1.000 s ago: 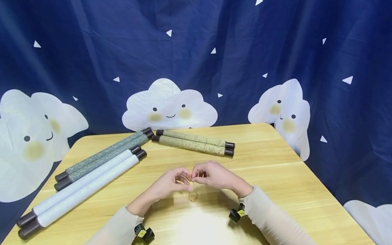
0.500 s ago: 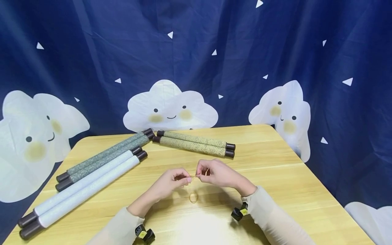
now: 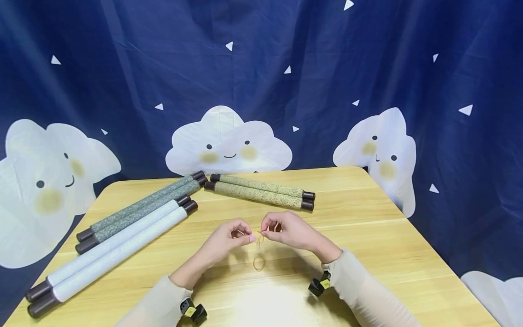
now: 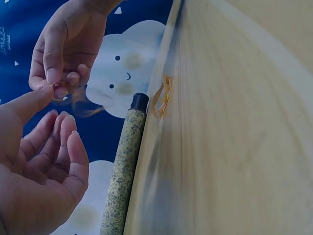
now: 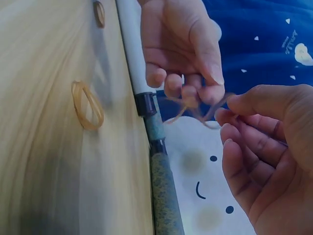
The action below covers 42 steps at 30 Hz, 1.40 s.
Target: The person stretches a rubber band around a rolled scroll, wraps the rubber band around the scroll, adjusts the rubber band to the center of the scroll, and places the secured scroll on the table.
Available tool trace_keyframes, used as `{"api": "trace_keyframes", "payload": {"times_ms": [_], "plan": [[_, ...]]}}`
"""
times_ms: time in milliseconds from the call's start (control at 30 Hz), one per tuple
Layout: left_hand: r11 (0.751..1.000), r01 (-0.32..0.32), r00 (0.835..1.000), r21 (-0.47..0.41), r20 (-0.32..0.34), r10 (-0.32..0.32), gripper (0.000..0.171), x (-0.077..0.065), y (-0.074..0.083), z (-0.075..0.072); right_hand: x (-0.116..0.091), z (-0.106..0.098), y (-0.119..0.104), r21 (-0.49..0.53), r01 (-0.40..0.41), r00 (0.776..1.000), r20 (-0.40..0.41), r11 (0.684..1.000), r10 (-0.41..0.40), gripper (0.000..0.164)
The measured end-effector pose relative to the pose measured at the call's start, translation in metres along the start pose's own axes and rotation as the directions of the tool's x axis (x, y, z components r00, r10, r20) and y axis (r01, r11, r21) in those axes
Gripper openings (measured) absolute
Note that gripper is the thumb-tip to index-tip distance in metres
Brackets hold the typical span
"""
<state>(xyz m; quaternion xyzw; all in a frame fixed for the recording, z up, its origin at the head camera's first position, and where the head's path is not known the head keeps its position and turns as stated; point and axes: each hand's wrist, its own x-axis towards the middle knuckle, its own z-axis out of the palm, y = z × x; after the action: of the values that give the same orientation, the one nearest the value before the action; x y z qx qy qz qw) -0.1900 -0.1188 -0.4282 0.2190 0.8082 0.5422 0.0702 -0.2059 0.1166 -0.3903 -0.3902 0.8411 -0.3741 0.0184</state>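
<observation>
In the middle of the head view my left hand (image 3: 226, 240) and right hand (image 3: 290, 230) face each other a little above the table. Between their fingertips hang thin tan rubber bands (image 3: 259, 240). Thumb and index finger of each hand pinch them, the other fingers loosely bent. The bands look blurred in the right wrist view, looping in the gap between the hands. Below, on the wood, lies a looped rubber band (image 3: 259, 262), which looks like several turns in the right wrist view.
Scrolls with dark end knobs lie on the wooden table (image 3: 347, 200): a white one (image 3: 118, 252) and a green one (image 3: 143, 209) at the left, a yellowish patterned one (image 3: 257, 191) at the back. Another small rubber band (image 5: 99, 13) lies farther off. A blue cloud curtain (image 3: 261, 59) hangs behind.
My hands were fingertip to fingertip, then drew slightly apart, the right one moving right. The bands stretched between them half a second ago now hang slacker. The scrolls stay put.
</observation>
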Motion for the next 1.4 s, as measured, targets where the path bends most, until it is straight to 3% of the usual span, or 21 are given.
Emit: {"api": "trace_keyframes", "payload": {"times_ms": [133,367,533,833,1100,1200,1400], "plan": [[0.998,0.022,1.000,-0.054,-0.014,-0.023,0.034,0.000,0.003,0.002,0.000,0.004,-0.003,0.020,-0.006,1.000,0.017,1.000,0.005,0.005],[0.999,-0.041,0.998,0.012,0.052,0.040,0.018,-0.002,0.002,0.006,0.001,0.009,-0.007,0.053,-0.018,0.999,0.051,0.998,0.015,0.007],[0.996,-0.058,0.997,0.064,0.051,0.055,0.014,-0.002,0.001,0.004,0.000,0.003,-0.006,0.035,-0.021,0.998,0.059,0.999,0.019,0.005],[0.998,-0.015,1.000,0.059,-0.019,0.016,0.017,-0.001,0.003,-0.005,-0.001,-0.017,0.005,-0.114,-0.031,0.999,0.028,0.993,0.034,0.006],[0.998,-0.005,1.000,0.060,-0.030,0.007,0.014,-0.002,0.005,-0.008,-0.003,-0.025,0.012,-0.275,-0.037,0.999,0.028,0.961,0.047,0.007],[0.998,-0.013,0.999,0.068,-0.028,0.015,0.014,-0.002,0.005,-0.008,-0.004,-0.030,0.015,-0.242,-0.041,0.999,0.023,0.969,0.048,0.007],[0.997,-0.046,0.999,0.061,-0.003,0.046,0.009,-0.002,0.004,-0.008,-0.007,-0.043,0.018,-0.060,-0.077,0.997,-0.019,0.995,0.076,0.005]]}}
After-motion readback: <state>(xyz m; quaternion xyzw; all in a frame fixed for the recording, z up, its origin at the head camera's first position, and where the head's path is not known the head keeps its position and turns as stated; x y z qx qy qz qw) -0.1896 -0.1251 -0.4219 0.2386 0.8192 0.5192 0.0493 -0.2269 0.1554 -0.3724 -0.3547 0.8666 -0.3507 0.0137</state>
